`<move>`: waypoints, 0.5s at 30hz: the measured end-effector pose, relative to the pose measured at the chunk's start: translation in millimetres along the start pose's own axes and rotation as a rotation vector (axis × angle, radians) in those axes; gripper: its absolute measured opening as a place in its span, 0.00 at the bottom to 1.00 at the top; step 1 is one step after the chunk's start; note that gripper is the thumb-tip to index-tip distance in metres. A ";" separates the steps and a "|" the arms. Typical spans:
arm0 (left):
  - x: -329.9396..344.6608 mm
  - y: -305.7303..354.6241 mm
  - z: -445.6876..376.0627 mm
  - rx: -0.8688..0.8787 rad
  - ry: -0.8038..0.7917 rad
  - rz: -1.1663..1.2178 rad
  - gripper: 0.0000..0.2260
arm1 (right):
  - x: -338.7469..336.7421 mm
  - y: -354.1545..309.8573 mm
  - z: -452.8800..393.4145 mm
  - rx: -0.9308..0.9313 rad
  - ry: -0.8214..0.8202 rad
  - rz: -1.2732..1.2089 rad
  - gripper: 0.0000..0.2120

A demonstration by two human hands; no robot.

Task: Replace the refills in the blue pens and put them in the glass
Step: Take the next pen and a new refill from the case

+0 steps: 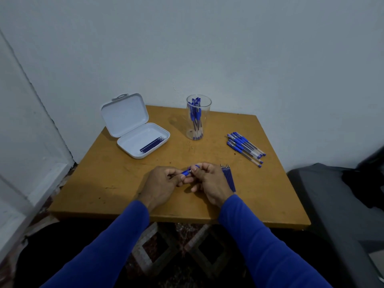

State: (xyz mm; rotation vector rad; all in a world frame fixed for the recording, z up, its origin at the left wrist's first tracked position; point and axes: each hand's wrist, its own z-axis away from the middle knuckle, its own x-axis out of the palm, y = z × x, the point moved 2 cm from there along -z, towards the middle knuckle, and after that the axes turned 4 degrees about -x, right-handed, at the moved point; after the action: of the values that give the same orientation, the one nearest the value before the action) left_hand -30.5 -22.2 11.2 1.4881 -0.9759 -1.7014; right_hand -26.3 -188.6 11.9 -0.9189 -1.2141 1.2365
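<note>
Over the near middle of the table, my left hand [161,182] and my right hand [209,183] both pinch one blue pen [187,172], which is mostly hidden by my fingers. Several loose refills [228,177] lie just right of my right hand. A clear glass [197,117] at the back centre stands upright with several blue pens inside. Several more blue pens [245,147] lie in a bunch at the right. An open white case [135,129] at the back left holds a few dark refills [152,144].
The square wooden table [116,183] stands in a corner against white walls. A dark grey seat or cushion [332,204] is close on the right. Patterned floor tiles show below the table's front edge.
</note>
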 end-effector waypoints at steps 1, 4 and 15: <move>0.2 -0.3 -0.2 -0.004 -0.001 -0.005 0.05 | -0.2 -0.1 0.2 -0.003 -0.002 0.002 0.10; 1.0 -0.7 -0.7 -0.008 -0.001 -0.012 0.05 | 0.2 -0.5 2.1 -0.012 -0.015 -0.004 0.09; 1.2 -2.9 0.4 0.031 0.034 0.001 0.06 | 0.5 -6.3 6.6 -0.030 0.027 -0.041 0.11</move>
State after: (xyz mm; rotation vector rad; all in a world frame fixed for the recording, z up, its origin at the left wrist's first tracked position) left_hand -31.1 -21.7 8.1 1.5313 -0.9885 -1.6620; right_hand -31.7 -189.8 19.1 -0.9254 -1.2268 1.1729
